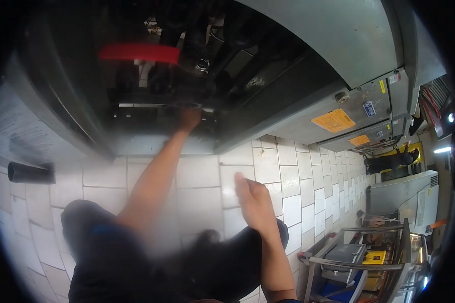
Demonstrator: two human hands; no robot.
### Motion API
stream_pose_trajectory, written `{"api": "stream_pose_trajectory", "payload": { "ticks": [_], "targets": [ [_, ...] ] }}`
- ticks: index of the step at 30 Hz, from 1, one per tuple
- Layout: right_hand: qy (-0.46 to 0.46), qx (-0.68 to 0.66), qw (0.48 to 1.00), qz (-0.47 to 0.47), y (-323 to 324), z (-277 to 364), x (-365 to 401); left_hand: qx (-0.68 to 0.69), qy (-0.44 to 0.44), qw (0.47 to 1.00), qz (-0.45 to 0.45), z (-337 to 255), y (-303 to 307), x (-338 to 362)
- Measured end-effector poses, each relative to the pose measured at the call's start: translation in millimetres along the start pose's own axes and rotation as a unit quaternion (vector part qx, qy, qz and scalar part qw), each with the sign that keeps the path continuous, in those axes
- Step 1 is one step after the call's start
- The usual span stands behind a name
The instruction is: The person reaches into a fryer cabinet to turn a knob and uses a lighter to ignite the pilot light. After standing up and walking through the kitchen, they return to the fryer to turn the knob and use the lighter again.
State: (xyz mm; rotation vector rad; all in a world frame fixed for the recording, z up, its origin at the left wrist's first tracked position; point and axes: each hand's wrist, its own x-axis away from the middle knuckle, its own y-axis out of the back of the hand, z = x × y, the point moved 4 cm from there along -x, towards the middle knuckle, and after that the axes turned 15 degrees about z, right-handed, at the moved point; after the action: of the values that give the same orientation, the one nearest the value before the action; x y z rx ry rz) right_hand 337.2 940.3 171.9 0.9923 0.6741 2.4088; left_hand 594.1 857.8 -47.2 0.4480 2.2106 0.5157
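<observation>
My left hand (190,119) reaches into the dark opening of a metal cabinet (167,145). Its fingers are lost in shadow and blur, so what it touches cannot be made out. Dark pipes or fittings fill the inside, with a round metal fitting (202,64) among them. A red bar-like part (139,52) lies across the upper left of the opening. My right hand (255,199) is held over the tiled floor near my knee, its fingers curled together and slightly blurred; nothing shows in it.
A black tube (31,173) is at the left by the cabinet. Grey panels with orange labels (333,121) run to the right. A metal cart (356,263) holds grey and yellow boxes at the lower right. Another person (392,160) is farther off on the right.
</observation>
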Motion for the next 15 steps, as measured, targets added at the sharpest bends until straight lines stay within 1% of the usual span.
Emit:
{"api": "stream_pose_trajectory", "payload": {
  "ticks": [2,3,6,7,10,12,13,15],
  "targets": [
    [0.015,-0.001,1.0,0.008,-5,1,1,0.068,0.074,0.986,0.131,3,-4,1],
    [0.015,-0.002,1.0,0.009,-6,1,1,0.067,0.074,0.986,0.132,5,-8,2],
    [0.034,-0.005,0.999,0.018,-7,0,3,0.01,0.062,0.994,0.09,10,-14,-1],
    [0.041,0.006,0.999,0.026,-6,0,3,0.026,0.058,0.997,0.053,10,-13,0],
    [0.038,0.016,0.999,0.035,-6,-2,2,0.033,0.043,0.998,0.01,9,-8,1],
    [0.029,0.016,0.999,0.035,-6,-3,1,0.026,0.032,0.999,0.005,7,-5,1],
    [0.03,0.014,0.999,0.039,-5,-2,1,0.001,0.036,0.999,0.034,7,-7,0],
    [0.031,0.012,0.999,0.043,-5,0,2,-0.025,0.04,0.997,0.062,5,-9,-1]
  ]
}}
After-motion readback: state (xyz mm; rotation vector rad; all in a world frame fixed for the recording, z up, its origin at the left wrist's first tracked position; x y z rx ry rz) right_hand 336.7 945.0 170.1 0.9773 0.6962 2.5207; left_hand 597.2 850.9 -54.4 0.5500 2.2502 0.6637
